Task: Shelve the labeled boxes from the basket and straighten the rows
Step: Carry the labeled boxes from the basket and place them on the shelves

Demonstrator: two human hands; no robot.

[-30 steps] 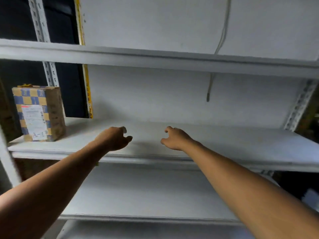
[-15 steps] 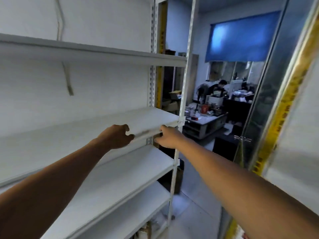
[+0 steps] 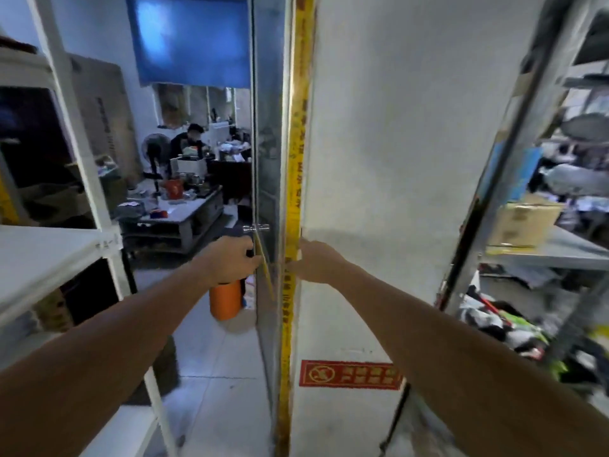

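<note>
Left hand [image 3: 232, 258] and right hand [image 3: 316, 262]: both reaching forward, fingers loosely curled, carrying nothing. White metal shelf [image 3: 39, 255], left of the hands: showing bare. Cardboard box [image 3: 522, 222], far right of the hands: sitting on grey shelving. Basket and labeled boxes: not showing; shelving likely remaining.

Likely a storeroom, white metal shelving [image 3: 49, 255], cluttered racks [image 3: 540, 249], stored cardboard box [image 3: 520, 222]
</note>
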